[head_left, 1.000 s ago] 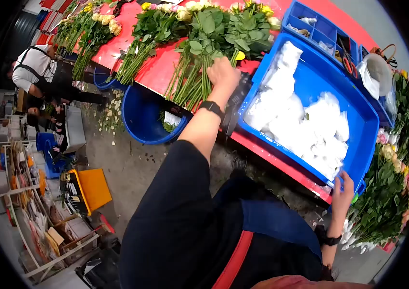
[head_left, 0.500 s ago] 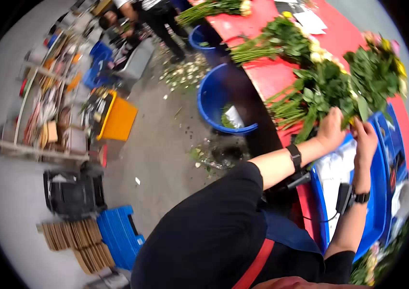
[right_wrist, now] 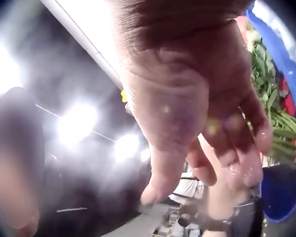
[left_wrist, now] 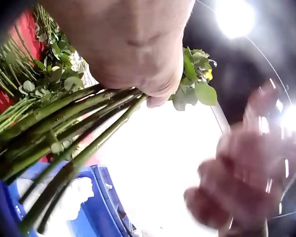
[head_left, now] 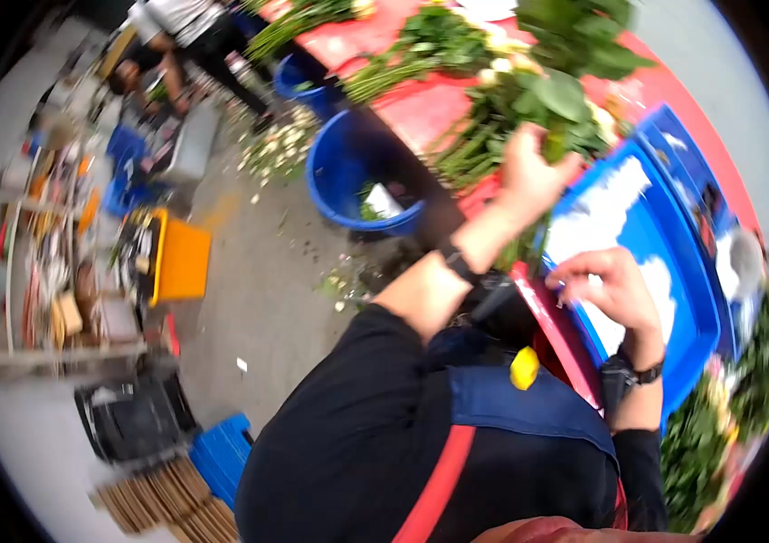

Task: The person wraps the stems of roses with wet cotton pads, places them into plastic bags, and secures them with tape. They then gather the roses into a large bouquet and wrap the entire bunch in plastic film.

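My left hand (head_left: 529, 176) grips a bunch of leafy rose stems (left_wrist: 59, 128). The stems slant down from the fist in the left wrist view, while leaves (left_wrist: 192, 84) and a bit of yellow bloom show past it. Large blurred leaves (head_left: 561, 95) rise above the hand in the head view. My right hand (head_left: 615, 285) hovers over the near side of a blue tray (head_left: 697, 317), its fingers loosely bent. Nothing shows between those fingers (right_wrist: 246, 168) in the right wrist view. A loose yellow petal (head_left: 524, 368) appears in front of the dark apron.
White wrapping material (head_left: 606, 204) lies in the tray. More rose bunches (head_left: 421, 54) lie along the red table (head_left: 421, 113). Below its edge stands a blue bin (head_left: 317, 176). Petals (head_left: 280, 149) litter the floor, and another person (head_left: 190, 27) bends near the shelving.
My left hand has lifted the rose bunch off the table. My right hand came up to the blooms, then drew back towards my body. The yellow petal is now loose. The view has swung.
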A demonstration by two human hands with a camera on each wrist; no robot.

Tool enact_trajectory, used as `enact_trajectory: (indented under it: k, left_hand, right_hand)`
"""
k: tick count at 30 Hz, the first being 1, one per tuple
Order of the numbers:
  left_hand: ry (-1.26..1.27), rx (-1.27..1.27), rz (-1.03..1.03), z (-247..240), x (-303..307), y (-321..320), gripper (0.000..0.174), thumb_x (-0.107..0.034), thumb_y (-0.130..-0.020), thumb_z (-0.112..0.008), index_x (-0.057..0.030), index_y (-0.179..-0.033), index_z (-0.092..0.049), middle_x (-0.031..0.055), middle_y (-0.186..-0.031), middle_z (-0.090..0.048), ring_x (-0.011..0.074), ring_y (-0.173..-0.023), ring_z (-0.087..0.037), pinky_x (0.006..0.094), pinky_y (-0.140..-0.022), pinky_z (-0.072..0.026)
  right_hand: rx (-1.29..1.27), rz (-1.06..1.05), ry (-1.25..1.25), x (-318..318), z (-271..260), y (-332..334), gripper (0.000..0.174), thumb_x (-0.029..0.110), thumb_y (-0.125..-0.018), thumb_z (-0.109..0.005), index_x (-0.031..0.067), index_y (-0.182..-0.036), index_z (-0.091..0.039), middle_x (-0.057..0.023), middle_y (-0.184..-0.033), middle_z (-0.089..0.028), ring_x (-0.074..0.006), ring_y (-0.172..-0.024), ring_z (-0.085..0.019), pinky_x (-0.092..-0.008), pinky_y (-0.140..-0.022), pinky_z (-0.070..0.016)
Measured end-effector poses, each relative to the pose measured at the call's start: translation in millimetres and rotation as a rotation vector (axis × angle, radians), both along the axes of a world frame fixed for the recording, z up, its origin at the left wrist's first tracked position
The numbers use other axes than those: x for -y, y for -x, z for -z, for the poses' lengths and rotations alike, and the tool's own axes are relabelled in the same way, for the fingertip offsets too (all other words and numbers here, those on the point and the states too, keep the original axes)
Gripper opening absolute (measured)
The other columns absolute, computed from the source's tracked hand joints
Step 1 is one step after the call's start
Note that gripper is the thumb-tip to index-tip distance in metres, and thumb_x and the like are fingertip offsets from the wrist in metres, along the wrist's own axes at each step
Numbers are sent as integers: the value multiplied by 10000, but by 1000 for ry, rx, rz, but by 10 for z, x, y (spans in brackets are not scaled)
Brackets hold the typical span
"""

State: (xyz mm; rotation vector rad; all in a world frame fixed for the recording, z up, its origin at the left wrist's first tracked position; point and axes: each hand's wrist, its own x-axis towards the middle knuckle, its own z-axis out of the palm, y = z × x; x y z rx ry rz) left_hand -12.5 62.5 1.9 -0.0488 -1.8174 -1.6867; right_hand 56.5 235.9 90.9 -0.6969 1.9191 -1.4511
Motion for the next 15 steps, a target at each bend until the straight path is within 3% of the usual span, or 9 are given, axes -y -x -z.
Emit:
enact_trajectory:
  k: [2, 3, 5, 7, 8, 11, 12, 13, 15]
  left_hand:
    - [-129, 75, 121, -120, 34, -108, 356, -122, -727, -793, 22, -948, -553, 79, -857, -659, 142, -725, -622, 302, -659, -518]
    - [-193, 163, 173, -141, 39, -158, 347, -125, -720, -793, 32, -926, -563, 86, -852, -662, 130, -730, -622, 288, -666, -515]
    - [-201, 157, 249, -257, 20, -265, 376, -171, -732, -815, 31, -919, -560, 72, -790, -654, 109, -649, -608, 269, -611, -512]
    - [-225, 101, 250, -278, -69, -328, 410, -214, -747, -830, 14, -918, -536, 44, -720, -623, 109, -626, -619, 260, -564, -509]
    - [-246, 153, 274, -342, -111, -405, 382, -200, -769, -812, 12, -911, -528, 42, -726, -617, 113, -625, -624, 260, -559, -513]
    - [-392, 267, 332, -396, -148, -552, 220, -169, -906, -665, 2, -917, -527, 50, -780, -613, 139, -650, -649, 266, -563, -525]
    - [-390, 246, 402, -402, -130, -590, 230, -200, -930, -627, 0, -969, -519, 59, -807, -609, 171, -666, -660, 283, -595, -538]
    - [-387, 228, 470, -406, -112, -642, 250, -230, -953, -590, -2, -1020, -511, 68, -833, -605, 203, -682, -672, 301, -627, -551]
    - [-365, 277, 531, -433, -81, -724, 244, -165, -926, -627, 13, -1049, -515, 63, -855, -608, 214, -741, -677, 317, -683, -558]
  right_hand:
    - [-60, 432, -52, -79, 248, -26, 115, 84, -854, -651, -27, -843, -679, -44, -775, -677, -105, -725, -634, -253, -649, -502]
    - [-174, 490, -63, -151, 445, 12, 238, 139, -851, -675, -35, -1013, -659, -78, -907, -682, -138, -867, -643, -271, -741, -500]
    - [-372, 452, 35, -37, 555, -70, 483, 204, -818, -722, -16, -1221, -571, -108, -1084, -646, -159, -1040, -591, -308, -867, -469]
    - [-163, 312, 57, 64, 746, -244, 695, 229, -774, -764, 18, -1361, -458, -135, -1212, -586, -176, -1168, -520, -337, -957, -420]
    - [27, 284, 157, 129, 704, -322, 615, 225, -759, -781, 1, -1274, -530, -119, -1123, -630, -174, -1061, -576, -326, -904, -453]
    - [199, 439, -7, 95, 1000, -433, 515, 213, -766, -779, -13, -1181, -574, -87, -1033, -660, -147, -935, -600, -300, -841, -475]
    - [76, 458, -34, 79, 890, -497, 422, 202, -786, -760, -14, -1109, -595, -48, -953, -667, -124, -842, -596, -279, -790, -483]
    - [69, 449, 44, 48, 902, -521, 419, 198, -794, -750, -12, -1120, -593, -51, -959, -663, -122, -854, -594, -279, -795, -481]
    - [63, 430, 194, -37, 944, -590, 412, 192, -810, -730, -9, -1140, -588, -57, -970, -655, -118, -878, -590, -278, -807, -477]
